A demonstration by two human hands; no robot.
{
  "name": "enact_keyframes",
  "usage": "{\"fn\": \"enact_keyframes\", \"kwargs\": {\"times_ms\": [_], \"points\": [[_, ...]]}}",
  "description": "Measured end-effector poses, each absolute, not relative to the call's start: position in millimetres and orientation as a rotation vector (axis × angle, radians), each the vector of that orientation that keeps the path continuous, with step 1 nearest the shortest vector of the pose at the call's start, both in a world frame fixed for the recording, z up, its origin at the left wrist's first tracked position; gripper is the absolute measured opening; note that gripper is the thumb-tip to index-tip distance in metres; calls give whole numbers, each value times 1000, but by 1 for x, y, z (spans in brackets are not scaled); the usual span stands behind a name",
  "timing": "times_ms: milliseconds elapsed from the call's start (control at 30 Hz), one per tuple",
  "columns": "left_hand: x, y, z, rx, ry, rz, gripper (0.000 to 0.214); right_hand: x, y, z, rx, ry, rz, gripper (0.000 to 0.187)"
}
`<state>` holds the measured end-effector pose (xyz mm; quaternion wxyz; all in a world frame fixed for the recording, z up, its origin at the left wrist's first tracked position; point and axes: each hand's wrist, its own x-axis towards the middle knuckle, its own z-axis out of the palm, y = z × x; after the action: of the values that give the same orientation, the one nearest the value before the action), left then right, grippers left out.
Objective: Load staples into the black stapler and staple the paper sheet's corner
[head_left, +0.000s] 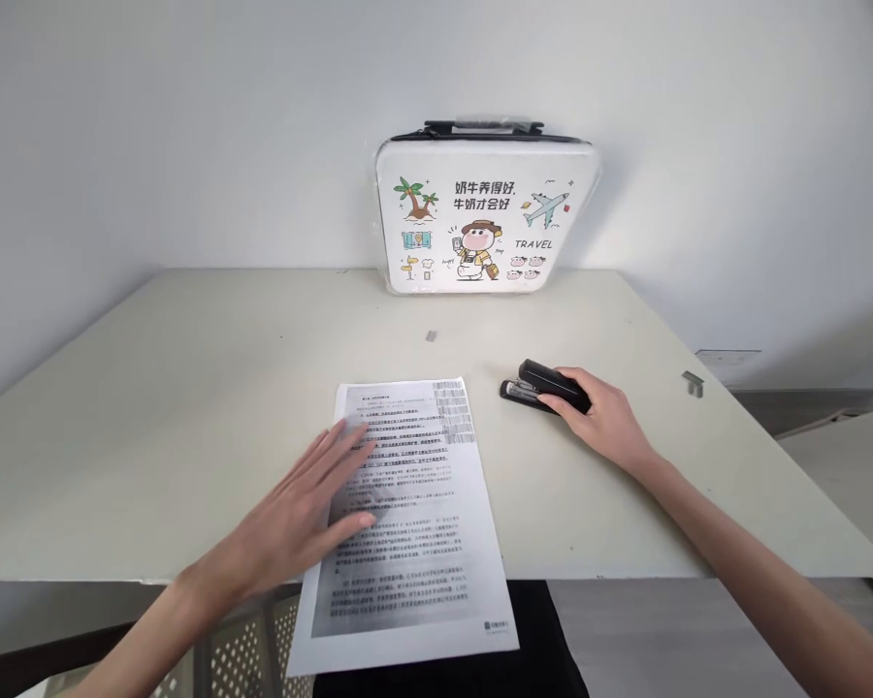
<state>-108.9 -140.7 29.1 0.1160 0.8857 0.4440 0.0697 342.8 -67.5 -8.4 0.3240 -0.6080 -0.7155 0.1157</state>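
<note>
A printed sheet of paper (414, 514) lies at the near edge of the pale table (189, 407) and hangs over it toward me. My left hand (298, 519) rests flat on the sheet's left side, fingers stretched out. To the right, a black stapler (542, 386) lies on the table. My right hand (600, 417) is closed around the stapler's rear end, with the fingers over its top.
A white carry case (484, 213) with cartoon pictures and a black handle leans upright against the wall at the table's back. A small strip of staples (431, 335) lies mid-table. A small metal piece (693, 382) sits near the right edge. A white perforated basket (240, 659) shows below the table's front.
</note>
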Motion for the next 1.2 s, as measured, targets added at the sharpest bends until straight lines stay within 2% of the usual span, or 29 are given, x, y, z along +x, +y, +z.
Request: {"fn": "enact_keyframes", "kwargs": {"times_ms": [200,533,800,967,1100,1200], "points": [[-97,-140,28,2662,1262,91,96,342,-69,-6,-1603,-1777,334,41],[29,-62,20,2734,1048,87,102,351,-78,14,-1552,-1557,152,39],[134,0,4,2727,984,122,109,343,-123,44,-1410,-1764,158,31],[150,23,2,2750,841,199,91,327,-139,57,-1382,-1765,238,30],[96,21,14,2435,830,482,68,321,-135,58,-1402,-1754,373,31],[43,12,25,2177,987,583,63,313,-119,51,-1418,-1782,508,31]]}}
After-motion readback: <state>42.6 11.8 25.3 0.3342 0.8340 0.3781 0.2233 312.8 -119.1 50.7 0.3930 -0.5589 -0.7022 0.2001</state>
